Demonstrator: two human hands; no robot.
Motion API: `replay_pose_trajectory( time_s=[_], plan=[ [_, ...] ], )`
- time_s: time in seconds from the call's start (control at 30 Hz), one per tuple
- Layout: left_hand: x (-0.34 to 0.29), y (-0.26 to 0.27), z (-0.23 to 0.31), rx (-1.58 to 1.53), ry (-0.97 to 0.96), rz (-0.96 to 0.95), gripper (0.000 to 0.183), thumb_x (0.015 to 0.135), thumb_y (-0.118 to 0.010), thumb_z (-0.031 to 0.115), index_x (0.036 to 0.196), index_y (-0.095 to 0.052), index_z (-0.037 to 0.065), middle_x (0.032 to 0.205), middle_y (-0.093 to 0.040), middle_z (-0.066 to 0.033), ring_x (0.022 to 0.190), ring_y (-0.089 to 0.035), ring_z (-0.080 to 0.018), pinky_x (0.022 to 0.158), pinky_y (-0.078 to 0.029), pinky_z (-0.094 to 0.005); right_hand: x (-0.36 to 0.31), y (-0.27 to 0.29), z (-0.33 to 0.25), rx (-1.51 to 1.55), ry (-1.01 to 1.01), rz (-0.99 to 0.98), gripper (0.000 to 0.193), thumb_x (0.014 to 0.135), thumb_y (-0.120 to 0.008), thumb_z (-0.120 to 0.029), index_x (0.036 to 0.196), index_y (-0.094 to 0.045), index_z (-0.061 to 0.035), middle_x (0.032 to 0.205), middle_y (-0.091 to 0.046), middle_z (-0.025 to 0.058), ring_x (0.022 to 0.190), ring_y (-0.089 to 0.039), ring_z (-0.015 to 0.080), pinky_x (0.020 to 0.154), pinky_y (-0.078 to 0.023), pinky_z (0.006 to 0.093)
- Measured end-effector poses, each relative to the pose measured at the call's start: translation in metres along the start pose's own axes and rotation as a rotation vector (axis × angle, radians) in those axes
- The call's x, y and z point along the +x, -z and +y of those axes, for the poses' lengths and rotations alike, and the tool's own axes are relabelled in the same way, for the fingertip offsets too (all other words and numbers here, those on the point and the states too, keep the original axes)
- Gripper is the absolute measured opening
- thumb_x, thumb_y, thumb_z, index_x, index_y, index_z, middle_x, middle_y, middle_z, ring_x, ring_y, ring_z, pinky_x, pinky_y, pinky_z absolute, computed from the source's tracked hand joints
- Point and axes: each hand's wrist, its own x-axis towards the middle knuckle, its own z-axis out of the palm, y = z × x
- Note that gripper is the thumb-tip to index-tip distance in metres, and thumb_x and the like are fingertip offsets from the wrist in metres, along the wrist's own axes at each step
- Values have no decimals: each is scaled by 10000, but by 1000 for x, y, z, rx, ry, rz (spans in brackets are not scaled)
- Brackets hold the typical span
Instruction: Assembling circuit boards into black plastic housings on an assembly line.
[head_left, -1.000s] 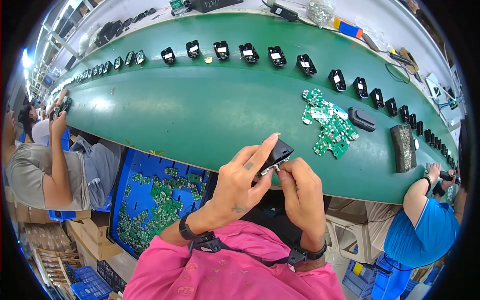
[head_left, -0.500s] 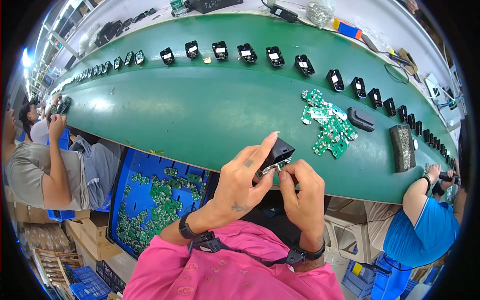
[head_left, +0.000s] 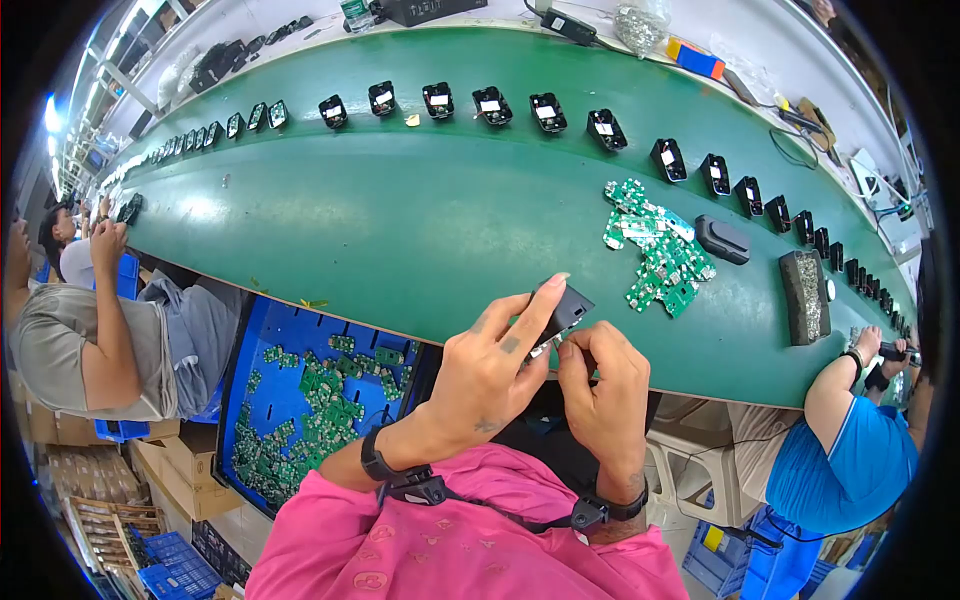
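My left hand (head_left: 492,350) is wrapped round a small black plastic housing (head_left: 569,308), with its index finger stretched along the top. A silvery bit of the parts at the housing's open end (head_left: 543,349) shows between finger and thumb; the rest is hidden by my hand. Close by on the right, my right hand (head_left: 607,385) is closed in a pinch, thumb against bent index finger, its fingertips beside the open end. Whatever it pinches is too small or hidden to make out. Beyond my hands, a heap of green circuit boards (head_left: 668,262) lies on the green table (head_left: 420,220).
A row of black housings (head_left: 548,113) curves along the table's far side. Right of the heap are a closed black case (head_left: 722,239) and a dark block (head_left: 804,298). A blue bin (head_left: 240,400) of boards stands left of me. Co-workers sit on both sides.
The housing has tipped and turned in my left hand, so the green board at its end is now mostly hidden. My right hand stays nearly in place, still pinched.
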Motion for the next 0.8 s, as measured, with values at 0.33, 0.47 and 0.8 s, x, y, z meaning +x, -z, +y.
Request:
replay_pose_trajectory(
  time_s=[0.33, 0.47, 0.8],
  plan=[
    [-4, -3, 1, 1, 33, 32, 629, 779, -697, -33, 1387, -580, 79, 1035, -646, -145, 706, -669, -220, 568, -567, -303, -4, -11, 5, -73, 125, 55, 49, 882, -630, 17, 912, -591, 13, 762, -567, 163, 649, -590, 361, 562, -450, 440],
    [0, -2, -2, -197, 221, -35, 593, 803, -681, -45, 1378, -571, 51, 1067, -649, -139, 747, -671, -160, 599, -581, -286, -2, -12, 5, -55, 110, 65, 43, 888, -639, 2, 902, -600, 12, 775, -588, 163, 652, -602, 352, 565, -459, 428],
    [-21, -7, -19, -1088, 586, -304, 747, 869, -688, -61, 1524, -348, 58, 1338, -522, -73, 1077, -599, -108, 762, -547, -236, -14, -5, 23, 55, -162, 66, 193, 923, -684, -119, 812, -610, 21, 712, -595, 122, 586, -558, 224, 555, -435, 349]
  ],
)
